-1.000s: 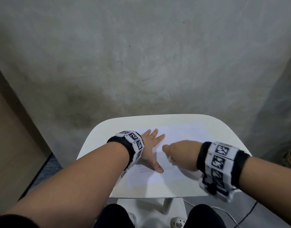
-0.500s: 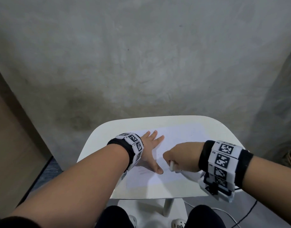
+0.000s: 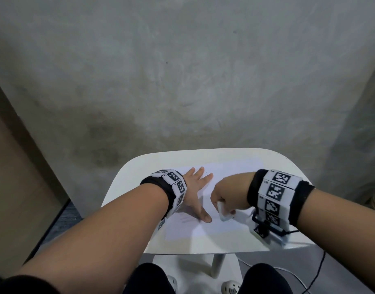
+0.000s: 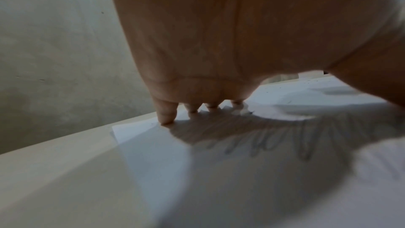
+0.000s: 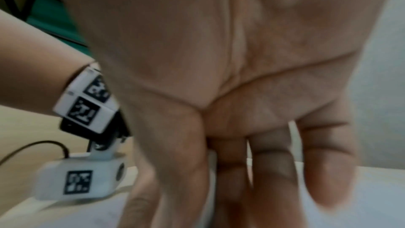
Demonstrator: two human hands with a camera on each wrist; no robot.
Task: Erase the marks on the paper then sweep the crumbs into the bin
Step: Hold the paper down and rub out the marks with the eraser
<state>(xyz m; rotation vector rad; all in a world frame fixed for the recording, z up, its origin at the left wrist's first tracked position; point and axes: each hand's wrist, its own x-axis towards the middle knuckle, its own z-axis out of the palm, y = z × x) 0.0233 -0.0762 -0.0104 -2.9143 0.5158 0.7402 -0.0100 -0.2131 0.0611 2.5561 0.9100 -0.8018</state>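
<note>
A white sheet of paper [image 3: 231,172] lies on the small white table [image 3: 127,183]. My left hand [image 3: 196,192] lies flat on the sheet's left part with fingers spread, pressing it down. In the left wrist view, grey pencil marks [image 4: 304,152] show on the paper [image 4: 153,148] under the palm's shadow. My right hand [image 3: 226,198] grips a white eraser [image 3: 223,213], whose lower end touches the paper just right of my left thumb. The right wrist view shows the fingers [image 5: 269,171] curled down, and the eraser is mostly hidden there. No bin is in view.
A grey concrete wall [image 3: 182,71] rises right behind the table. A wooden panel [image 3: 15,177] stands at the left. Cables [image 3: 315,270] run on the floor at the right. My knees [image 3: 152,279] are under the table's near edge.
My right hand with the eraser has slid toward me along the paper. The left hand has stayed pressed in place.
</note>
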